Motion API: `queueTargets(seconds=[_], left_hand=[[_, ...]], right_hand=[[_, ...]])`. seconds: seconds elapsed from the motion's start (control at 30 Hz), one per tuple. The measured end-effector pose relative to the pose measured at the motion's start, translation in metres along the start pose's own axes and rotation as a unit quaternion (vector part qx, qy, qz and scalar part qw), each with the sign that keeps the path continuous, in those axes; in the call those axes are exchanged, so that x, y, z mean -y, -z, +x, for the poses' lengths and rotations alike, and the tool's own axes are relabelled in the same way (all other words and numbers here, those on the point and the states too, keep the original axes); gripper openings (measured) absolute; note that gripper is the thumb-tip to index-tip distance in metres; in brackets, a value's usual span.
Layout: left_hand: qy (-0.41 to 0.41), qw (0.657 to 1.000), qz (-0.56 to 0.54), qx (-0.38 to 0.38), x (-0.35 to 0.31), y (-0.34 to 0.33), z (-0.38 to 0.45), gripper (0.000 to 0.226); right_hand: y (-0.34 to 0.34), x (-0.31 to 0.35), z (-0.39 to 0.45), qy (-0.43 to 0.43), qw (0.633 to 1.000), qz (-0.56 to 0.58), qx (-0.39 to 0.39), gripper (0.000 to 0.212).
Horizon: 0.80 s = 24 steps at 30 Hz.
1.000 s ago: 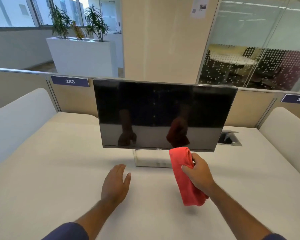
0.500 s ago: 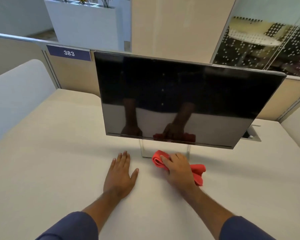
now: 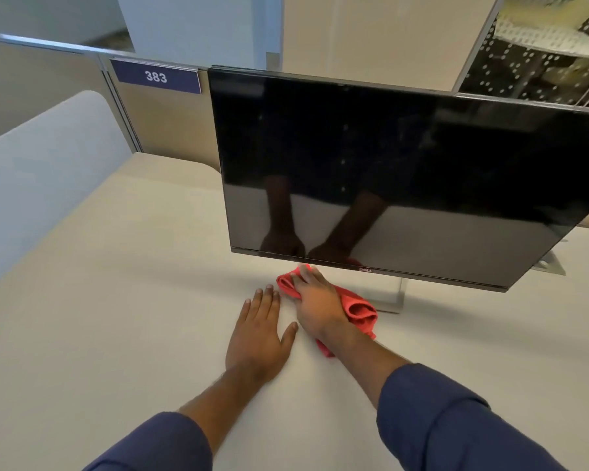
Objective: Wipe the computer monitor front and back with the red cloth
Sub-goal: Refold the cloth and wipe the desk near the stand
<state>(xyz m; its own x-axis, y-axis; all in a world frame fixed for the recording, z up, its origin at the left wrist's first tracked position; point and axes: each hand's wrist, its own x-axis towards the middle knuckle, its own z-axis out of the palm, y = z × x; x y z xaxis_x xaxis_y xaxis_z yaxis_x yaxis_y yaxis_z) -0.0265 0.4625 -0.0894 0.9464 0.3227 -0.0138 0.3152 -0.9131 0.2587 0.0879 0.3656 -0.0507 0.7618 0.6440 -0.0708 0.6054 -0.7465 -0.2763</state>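
From the head camera, your right hand point(image 3: 315, 302) lay on the red cloth point(image 3: 357, 309), pressing it to the desk point(image 3: 116, 300) just near of the monitor point(image 3: 388, 171); whether the fingers were curled round the cloth or only flat on it could not be told. Your left hand point(image 3: 257, 334) rested flat and relaxed on the desk, touching nothing else, just left of the right one. The cloth sat bunched beside the monitor's stand point(image 3: 393, 299), below the screen's bottom edge. The screen leaned on a slim stand, so a hard push with the cloth could likely have rocked or tipped it, since your left hand was not steadying the frame. A bunched cloth might also have smeared rather than cleaned. Reaching round the back unseen could have snagged whatever was hidden there.
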Motion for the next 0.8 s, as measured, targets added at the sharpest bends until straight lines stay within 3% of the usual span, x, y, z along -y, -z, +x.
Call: queueTargets(seconds=[0.2,0.33,0.53,0.8], left_hand=[[0.02,1.0,0.0,0.019,-0.002,0.001,0.001,0.077],[0.008,1.0,-0.002,0.016,-0.001,0.001,0.0,0.075],[0.0,1.0,0.003,0.014,0.0,0.002,-0.001,0.074],[-0.009,1.0,-0.012,0.006,0.003,0.0,-0.002,0.073]], right_hand=[[0.006,0.013,0.02,-0.09,0.996,0.024,-0.007,0.056],[0.01,0.002,0.007,-0.042,0.998,-0.013,0.038,0.066],[0.002,-0.028,-0.047,0.047,0.998,-0.027,0.01,0.072],[0.016,-0.099,-0.104,-0.001,1.0,-0.021,-0.011,0.072]])
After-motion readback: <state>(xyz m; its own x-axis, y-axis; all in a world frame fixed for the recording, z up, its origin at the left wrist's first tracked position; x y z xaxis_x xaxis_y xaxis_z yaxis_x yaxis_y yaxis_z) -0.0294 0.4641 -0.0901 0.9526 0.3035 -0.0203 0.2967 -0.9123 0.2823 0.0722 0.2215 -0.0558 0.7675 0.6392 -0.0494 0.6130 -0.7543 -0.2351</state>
